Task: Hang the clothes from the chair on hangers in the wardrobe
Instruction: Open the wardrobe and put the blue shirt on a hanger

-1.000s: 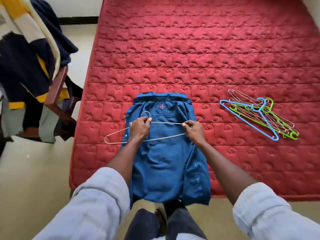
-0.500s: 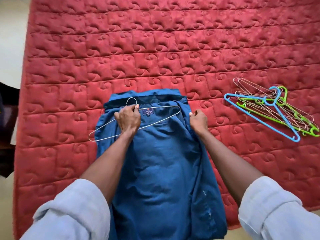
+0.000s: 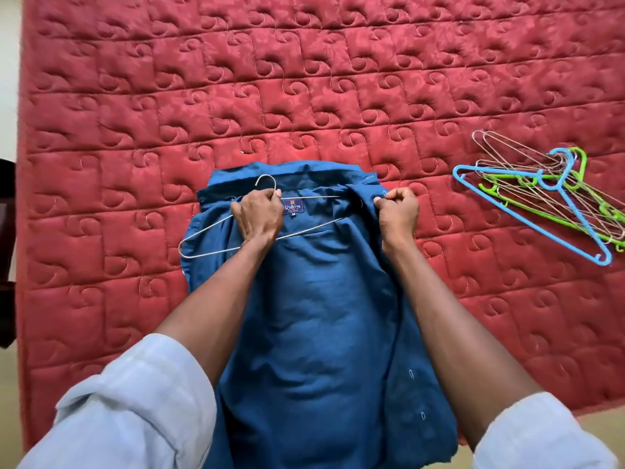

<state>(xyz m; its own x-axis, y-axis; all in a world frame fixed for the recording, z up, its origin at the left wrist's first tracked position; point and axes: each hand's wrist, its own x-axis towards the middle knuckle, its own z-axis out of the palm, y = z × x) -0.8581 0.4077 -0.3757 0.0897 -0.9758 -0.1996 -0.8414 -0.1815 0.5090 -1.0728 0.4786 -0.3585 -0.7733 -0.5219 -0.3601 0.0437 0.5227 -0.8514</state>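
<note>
Blue shirt point(image 3: 324, 316) lies open, inside up, on the red mattress point(image 3: 338, 96), collar away from me, hem hanging off the near edge. Wire hanger point(image 3: 209, 243) sits across the collar area w/ its hook point(image 3: 267, 181) poking past the collar. Its right arm runs under the right shoulder fabric; its left arm is bare on top of the cloth.

My left hand point(image 3: 258, 218) has fingers point(image 3: 270, 198) curled round the hanger neck just below the hook. My right hand point(image 3: 397, 211) pinches the shirt's right front edge near the collar, fingers closed on fabric.

Step, as I read it: threading the hanger into the shoulders, about half done. Next move prob calls for sliding the left arm of the hanger under the left shoulder, then squaring the collar round the hook before lifting. Thin wire, soft cloth, so it could slip off if lifted lopsided.

Spare hangers point(image 3: 548, 198) are piled well apart to the right on the mattress: wire ones, one blue, some green. Pale floor point(image 3: 10, 384) shows at the left edge, w/ a dark object there I can't identify. No wardrobe in view.
</note>
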